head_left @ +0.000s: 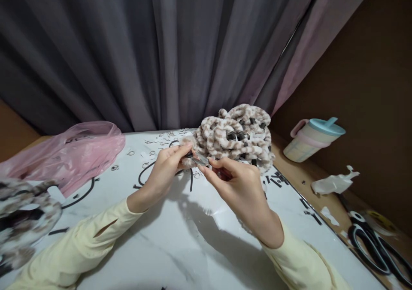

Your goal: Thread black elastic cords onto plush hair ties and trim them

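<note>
My left hand is closed in a pinch on the end of a fluffy brown-and-white plush piece, where something black shows at the fingertips. Close beside it, my right hand pinches a thin, clear greyish strip that reaches toward the left fingertips. The strip's exact kind is hard to make out. Just behind both hands lies a heap of looped plush cords with black bands on them.
A pink plastic bag and more plush loops lie at left. Black cords and small clear rings are scattered on the white table. At right are a lidded cup, crumpled white plastic and black-handled scissors.
</note>
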{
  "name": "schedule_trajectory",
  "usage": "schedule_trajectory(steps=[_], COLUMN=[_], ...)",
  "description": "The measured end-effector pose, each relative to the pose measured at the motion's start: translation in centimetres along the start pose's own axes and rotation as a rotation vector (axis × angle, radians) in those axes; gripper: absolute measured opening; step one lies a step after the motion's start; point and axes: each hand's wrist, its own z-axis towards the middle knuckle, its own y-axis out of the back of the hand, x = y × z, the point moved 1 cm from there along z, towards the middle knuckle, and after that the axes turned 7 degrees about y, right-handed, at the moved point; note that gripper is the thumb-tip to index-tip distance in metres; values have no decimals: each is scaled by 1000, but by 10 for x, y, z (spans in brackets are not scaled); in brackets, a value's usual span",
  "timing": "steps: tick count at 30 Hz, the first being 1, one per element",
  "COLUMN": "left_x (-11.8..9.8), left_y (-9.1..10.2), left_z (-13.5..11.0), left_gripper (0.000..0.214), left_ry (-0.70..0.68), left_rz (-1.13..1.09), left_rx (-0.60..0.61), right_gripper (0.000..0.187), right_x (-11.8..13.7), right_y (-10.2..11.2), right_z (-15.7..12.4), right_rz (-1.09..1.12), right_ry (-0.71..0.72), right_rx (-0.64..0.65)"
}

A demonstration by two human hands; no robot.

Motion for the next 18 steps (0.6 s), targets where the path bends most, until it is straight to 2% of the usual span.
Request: schedule_trajectory(steps=[7, 18], left_x=[-3, 8], left_y=[-1, -5], left_z=[-4, -7], left_gripper=[27, 24], left_ry=[6, -110], left_rz=[-4, -69], left_rx=[-16, -97], right_gripper=[31, 33], right_x=[-1, -4], right_y=[-3, -9], right_z=[0, -3], right_rz=[2, 29], right_ry=[-8, 7], right_rx=[-8, -59])
